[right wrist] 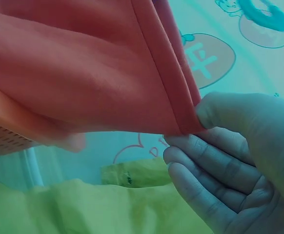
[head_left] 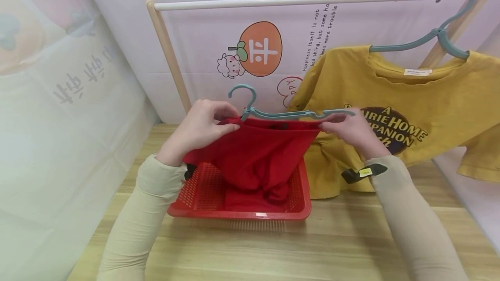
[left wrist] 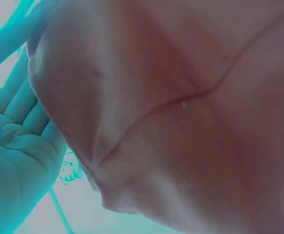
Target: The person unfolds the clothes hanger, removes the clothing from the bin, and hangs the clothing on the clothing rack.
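A red garment [head_left: 258, 153] is stretched by its top edge between both hands, its lower part bunched in the red basket [head_left: 238, 215]. At the left corner, my left hand [head_left: 201, 127] pinches the edge between thumb and fingers. My right hand [head_left: 353, 131] pinches the right corner; in the right wrist view the thumb and forefinger grip the stitched edge [right wrist: 156, 68]. A blue-grey hanger [head_left: 289, 115] lies along the garment's opening, hook up, its right end by my right hand. Its left arm is hidden. Red cloth [left wrist: 171, 136] fills most of the left wrist view.
Behind stands a rack with a white rail [head_left: 250, 1] and wooden posts. A yellow T-shirt [head_left: 425, 90] hangs at its right on another blue-grey hanger [head_left: 406, 47], its lower part reaching the wooden table [head_left: 312, 246]. A printed cloth wall [head_left: 195, 51] closes off the back.
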Demonstrator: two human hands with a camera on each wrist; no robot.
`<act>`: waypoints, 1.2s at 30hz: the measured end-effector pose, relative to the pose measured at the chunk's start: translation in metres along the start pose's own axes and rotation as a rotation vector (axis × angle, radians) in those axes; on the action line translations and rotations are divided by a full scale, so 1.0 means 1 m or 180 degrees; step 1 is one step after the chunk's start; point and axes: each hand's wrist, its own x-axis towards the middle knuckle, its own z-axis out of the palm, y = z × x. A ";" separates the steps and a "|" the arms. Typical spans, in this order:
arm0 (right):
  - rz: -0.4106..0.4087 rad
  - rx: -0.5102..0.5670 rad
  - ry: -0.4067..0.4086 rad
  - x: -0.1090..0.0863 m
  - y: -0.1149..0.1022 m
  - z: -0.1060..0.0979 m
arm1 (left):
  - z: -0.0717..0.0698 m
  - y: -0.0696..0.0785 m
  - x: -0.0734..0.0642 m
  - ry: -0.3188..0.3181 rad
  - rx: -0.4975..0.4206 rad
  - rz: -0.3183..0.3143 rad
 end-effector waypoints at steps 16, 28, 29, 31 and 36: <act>-0.0069 -0.0131 0.0264 -0.015 -0.004 -0.027 | -0.008 -0.025 -0.013 -0.0217 0.0045 -0.0214; -0.0049 -0.0118 0.0293 -0.018 -0.014 -0.032 | -0.012 -0.022 -0.012 -0.0219 0.0300 -0.0144; -0.0067 -0.0125 0.0312 -0.018 -0.016 -0.031 | -0.012 -0.021 -0.012 -0.0212 0.0330 -0.0138; -0.0103 -0.0170 0.0352 -0.019 -0.022 -0.030 | -0.013 -0.019 -0.012 -0.0181 0.0367 -0.0106; -0.0204 -0.0282 0.0429 -0.022 -0.039 -0.027 | -0.013 -0.014 -0.009 -0.0043 0.0335 0.0072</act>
